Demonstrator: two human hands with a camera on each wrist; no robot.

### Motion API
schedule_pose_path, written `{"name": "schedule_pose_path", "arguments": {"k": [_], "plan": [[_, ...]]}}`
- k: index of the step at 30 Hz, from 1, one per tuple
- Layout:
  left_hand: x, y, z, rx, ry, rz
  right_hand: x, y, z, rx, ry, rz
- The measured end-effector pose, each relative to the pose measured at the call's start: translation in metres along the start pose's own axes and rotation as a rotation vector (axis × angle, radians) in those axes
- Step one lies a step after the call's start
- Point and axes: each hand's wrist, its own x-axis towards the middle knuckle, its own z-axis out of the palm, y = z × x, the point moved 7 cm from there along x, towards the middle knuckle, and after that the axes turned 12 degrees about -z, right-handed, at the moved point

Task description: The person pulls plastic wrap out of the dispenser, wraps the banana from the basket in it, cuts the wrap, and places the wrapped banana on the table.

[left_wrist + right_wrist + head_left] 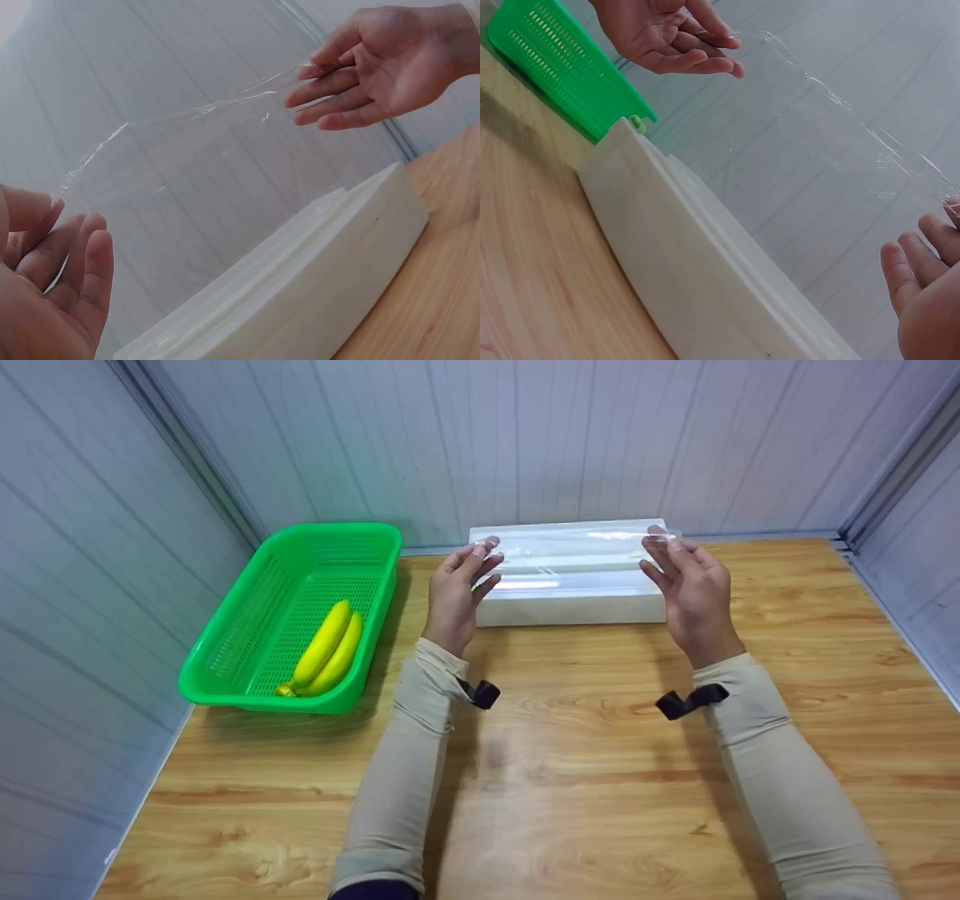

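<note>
A sheet of clear plastic wrap (pixel 195 172) stretches between both hands above a long white box (pixel 570 610). My left hand (pixel 456 596) pinches one corner of its edge between thumb and index finger, the other fingers spread loosely. At the opposite corner, my right hand (pixel 697 592) pinches the edge the same way. In both wrist views the wrap's upper edge is crinkled and sags slightly between the hands, while the sheet runs down to the box. The box lies lengthwise against the back wall.
Left of the box stands a green plastic basket (pixel 193 679) with two yellow bananas (pixel 330 649) inside. Everything sits on a wood-grain table (pixel 570 780). Pale panel walls (pixel 562 442) close off the back and both sides.
</note>
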Motion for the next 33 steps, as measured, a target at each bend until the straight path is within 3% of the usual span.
{"name": "schedule_pose_path", "arguments": {"k": [15,28,33], "plan": [[-0.009,0.013,0.003,0.031,0.01,0.01,0.002,-0.005,0.007,-0.019,0.003,-0.003],[-0.002,0.022,0.01,0.09,-0.028,0.023,0.009,-0.013,0.009,-0.011,0.012,-0.025],[-0.002,0.021,0.009,0.064,-0.031,0.029,0.007,-0.014,0.011,-0.004,0.01,-0.026]]}}
